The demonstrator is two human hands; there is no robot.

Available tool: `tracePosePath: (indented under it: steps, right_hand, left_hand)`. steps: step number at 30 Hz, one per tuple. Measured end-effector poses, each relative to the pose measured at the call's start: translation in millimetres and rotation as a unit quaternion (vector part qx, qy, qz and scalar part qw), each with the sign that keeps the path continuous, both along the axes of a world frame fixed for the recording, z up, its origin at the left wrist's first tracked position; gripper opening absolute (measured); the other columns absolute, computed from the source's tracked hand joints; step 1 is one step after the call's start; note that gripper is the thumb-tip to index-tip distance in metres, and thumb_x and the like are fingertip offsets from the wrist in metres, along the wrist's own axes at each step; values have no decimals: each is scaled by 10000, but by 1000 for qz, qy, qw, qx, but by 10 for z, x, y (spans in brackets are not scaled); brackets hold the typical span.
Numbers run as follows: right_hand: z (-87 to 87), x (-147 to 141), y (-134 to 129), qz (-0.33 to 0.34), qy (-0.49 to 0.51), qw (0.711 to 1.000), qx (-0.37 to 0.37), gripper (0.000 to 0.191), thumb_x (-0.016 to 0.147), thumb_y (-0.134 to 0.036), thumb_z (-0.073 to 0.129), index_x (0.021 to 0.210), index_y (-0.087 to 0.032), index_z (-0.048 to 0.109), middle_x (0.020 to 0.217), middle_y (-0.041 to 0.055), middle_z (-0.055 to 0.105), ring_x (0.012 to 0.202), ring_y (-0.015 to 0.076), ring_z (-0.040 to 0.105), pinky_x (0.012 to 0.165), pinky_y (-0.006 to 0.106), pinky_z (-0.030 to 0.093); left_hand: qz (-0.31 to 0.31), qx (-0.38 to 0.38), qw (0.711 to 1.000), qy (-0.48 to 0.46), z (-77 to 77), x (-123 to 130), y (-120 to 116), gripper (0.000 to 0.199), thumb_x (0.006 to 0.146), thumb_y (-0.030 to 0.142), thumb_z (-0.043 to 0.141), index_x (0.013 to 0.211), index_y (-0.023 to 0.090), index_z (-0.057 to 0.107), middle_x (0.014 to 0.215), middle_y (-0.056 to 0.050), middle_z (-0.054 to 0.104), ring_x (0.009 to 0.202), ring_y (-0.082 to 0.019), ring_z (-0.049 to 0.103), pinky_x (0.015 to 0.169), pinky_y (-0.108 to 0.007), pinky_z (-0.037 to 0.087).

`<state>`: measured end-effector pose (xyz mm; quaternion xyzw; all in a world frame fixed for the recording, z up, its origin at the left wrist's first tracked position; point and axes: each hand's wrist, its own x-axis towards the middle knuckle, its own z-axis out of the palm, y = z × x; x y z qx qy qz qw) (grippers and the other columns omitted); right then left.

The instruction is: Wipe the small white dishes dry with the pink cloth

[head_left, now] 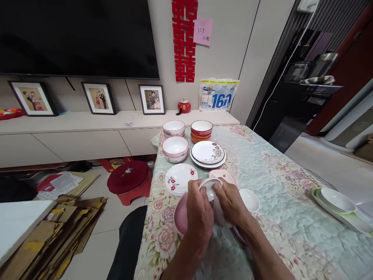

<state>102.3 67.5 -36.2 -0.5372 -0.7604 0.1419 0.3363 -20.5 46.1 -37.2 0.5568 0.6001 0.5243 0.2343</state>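
Both my hands are closed around a small white bowl (212, 187) tilted up over the table's near part. My left hand (199, 208) grips its left side, and my right hand (233, 200) has its thumb over the right rim. Something pale (220, 216) hangs below my fingers; whether it is the bowl's body or another piece I cannot tell. A pink bowl (180, 214) is partly covered by my left hand. Just beyond my hands lies a pink dish (225, 176), and a small white bowl (250, 200) sits right of my right hand. Under my right wrist a dark-rimmed dish (239, 238) shows in part.
Flower-patterned plates (181, 177), brown-rimmed plates (207, 152), red-rimmed bowls (175, 148) and a stack of red and orange bowls (201, 132) stand farther back. Green-edged dishes (338, 204) lie at the right edge. A red stool (128, 179) and flattened cardboard (67, 229) are left of the table.
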Motion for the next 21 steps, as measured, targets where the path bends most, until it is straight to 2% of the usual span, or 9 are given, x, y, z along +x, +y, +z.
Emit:
tracePosePath:
  steps: [2, 4, 7, 9, 11, 16, 21]
  right_hand:
    - [8, -9, -6, 10, 0, 1000, -4, 375, 1050, -367, 304, 814, -222, 557, 752, 39, 717, 670, 186, 655, 586, 264, 454]
    - [6, 11, -1, 7, -8, 1000, -2, 353, 1041, -366, 333, 821, -217, 566, 723, 38, 703, 643, 194, 646, 575, 274, 434]
    - [-12, 84, 22, -17, -22, 1000, 14, 314, 1015, -372, 371, 810, -216, 550, 682, 46, 656, 595, 212, 617, 558, 292, 386]
    - [-25, 136, 38, -30, -24, 999, 28, 293, 992, -374, 389, 786, -222, 531, 692, 56, 640, 607, 221, 618, 569, 298, 376]
    - [-33, 164, 44, -35, -18, 999, 38, 282, 977, -380, 399, 767, -231, 515, 703, 60, 638, 632, 223, 625, 582, 297, 384]
    - [-24, 90, 14, -19, 19, 999, 26, 347, 1030, -390, 322, 777, -238, 507, 676, 26, 650, 602, 189, 605, 566, 278, 424]
    - [-8, -13, -23, 22, 47, 999, -1, 406, 1042, -410, 307, 772, -221, 545, 733, 41, 707, 657, 183, 629, 612, 276, 477]
  left_hand:
    - [3, -29, 999, -33, 12, -14, 0, 182, 987, 299, 340, 1003, 215, 501, 854, -68, 663, 744, -235, 638, 681, -360, 504]
    - [-2, -37, 999, -28, 34, -33, -5, 182, 984, 288, 344, 1002, 216, 510, 836, -57, 667, 730, -232, 643, 665, -350, 498]
    - [-27, 18, 996, 86, 62, -60, -21, 188, 948, 200, 364, 961, 220, 550, 852, -61, 666, 747, -235, 641, 669, -347, 482]
    - [-44, 64, 982, 171, 70, -65, -31, 217, 929, 153, 373, 965, 218, 577, 874, -70, 668, 759, -237, 641, 661, -339, 470]
    - [-53, 83, 976, 196, 70, -55, -38, 230, 933, 137, 369, 975, 213, 582, 863, -72, 664, 746, -232, 640, 631, -322, 461]
    - [-31, 40, 997, 64, 68, -6, -44, 177, 964, 226, 356, 934, 220, 531, 827, -64, 640, 730, -227, 626, 645, -328, 481]
    - [0, -8, 1000, -28, 70, -7, -20, 176, 965, 297, 342, 951, 230, 504, 823, -55, 654, 732, -232, 630, 674, -349, 492]
